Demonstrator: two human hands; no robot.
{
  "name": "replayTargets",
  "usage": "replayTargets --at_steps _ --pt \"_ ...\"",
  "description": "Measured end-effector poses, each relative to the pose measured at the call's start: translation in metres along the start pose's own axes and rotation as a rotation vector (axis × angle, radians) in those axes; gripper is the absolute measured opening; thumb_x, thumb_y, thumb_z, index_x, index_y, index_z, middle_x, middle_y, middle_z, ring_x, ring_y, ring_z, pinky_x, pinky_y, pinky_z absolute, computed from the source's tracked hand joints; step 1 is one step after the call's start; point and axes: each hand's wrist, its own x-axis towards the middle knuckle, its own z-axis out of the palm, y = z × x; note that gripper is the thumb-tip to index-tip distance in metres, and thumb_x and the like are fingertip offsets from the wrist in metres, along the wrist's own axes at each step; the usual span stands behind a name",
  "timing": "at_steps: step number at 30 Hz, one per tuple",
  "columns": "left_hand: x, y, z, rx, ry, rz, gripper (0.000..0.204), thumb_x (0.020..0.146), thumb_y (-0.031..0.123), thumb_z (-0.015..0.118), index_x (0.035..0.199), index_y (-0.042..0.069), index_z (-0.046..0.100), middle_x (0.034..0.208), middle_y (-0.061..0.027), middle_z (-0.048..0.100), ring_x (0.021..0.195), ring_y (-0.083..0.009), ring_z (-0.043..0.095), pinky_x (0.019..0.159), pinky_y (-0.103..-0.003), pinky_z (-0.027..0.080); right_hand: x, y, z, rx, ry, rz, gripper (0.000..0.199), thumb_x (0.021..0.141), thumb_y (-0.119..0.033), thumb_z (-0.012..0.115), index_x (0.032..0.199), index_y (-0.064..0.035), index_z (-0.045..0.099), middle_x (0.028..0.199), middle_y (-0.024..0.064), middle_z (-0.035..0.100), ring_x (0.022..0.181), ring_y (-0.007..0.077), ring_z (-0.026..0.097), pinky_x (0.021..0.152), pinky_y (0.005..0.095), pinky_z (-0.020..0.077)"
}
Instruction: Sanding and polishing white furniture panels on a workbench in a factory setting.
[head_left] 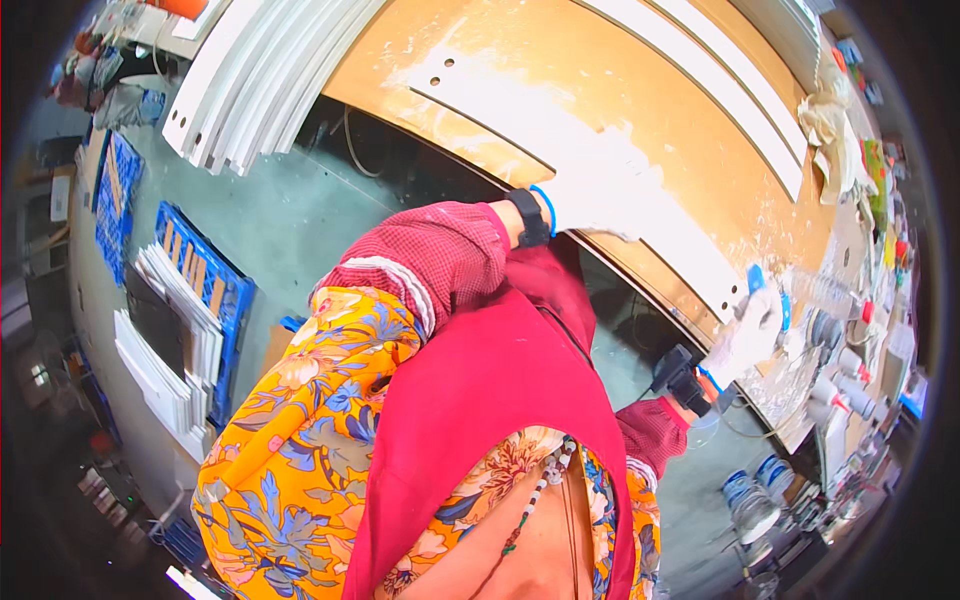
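Observation:
A long white strip panel [688, 250] with small dark holes near its ends lies across the tan worktable. Over its middle, my left hand [600, 195], white-gloved, is so washed out by glare that its fingers do not show. A black band and a blue ring circle that wrist. At the strip's right end, my right hand [745, 335], also in a white glove, is closed around a small blue object [755, 278]; its exact kind is unclear. Pale dust or smears mark the tabletop [400, 75] around the strip.
A stack of white strips [250, 80] overhangs the table at upper left. Two more strips [740, 80] lie along the far side. A clear bottle [825, 290], other bottles and a cloth [828, 125] crowd the right. Blue pallets [235, 290] with white boards [165, 370] stand on the floor.

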Motion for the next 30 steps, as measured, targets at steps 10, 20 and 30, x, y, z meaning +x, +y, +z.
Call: replayTargets --at_steps 10,20,30 --pt "-0.015 0.031 0.049 0.137 0.158 -0.266 0.054 0.082 0.045 0.064 0.12 0.008 0.06 0.118 -0.0162 0.06 0.118 -0.0276 0.054 0.11 -0.052 0.034 -0.083 -0.109 0.2 0.117 -0.608 -0.153 0.033 0.094 -0.014 0.061 0.124 0.0004 0.06 0.11 0.0119 0.067 0.099 0.0181 0.062 0.083 0.0307 0.0504" --pt "-0.038 0.015 0.038 0.021 0.129 -0.216 0.051 0.081 0.043 0.065 0.118 0.008 0.061 0.118 -0.0157 0.06 0.119 -0.0287 0.053 0.11 -0.051 0.034 -0.104 -0.121 0.307 -0.095 -0.993 -0.68 0.031 0.093 -0.018 0.064 0.119 -0.0008 0.065 0.11 0.0108 0.068 0.097 0.0162 0.064 0.084 0.0286 0.0508" --pt "-0.048 0.015 0.026 -0.05 0.079 -0.229 0.048 0.081 0.04 0.066 0.116 0.008 0.061 0.118 -0.0151 0.06 0.121 -0.0298 0.053 0.111 -0.051 0.033 -0.114 -0.118 0.332 -0.22 -0.962 -0.999 0.029 0.091 -0.02 0.063 0.115 -0.0041 0.064 0.098 0.0163 0.066 0.096 0.0321 0.063 0.086 0.0381 0.0494"
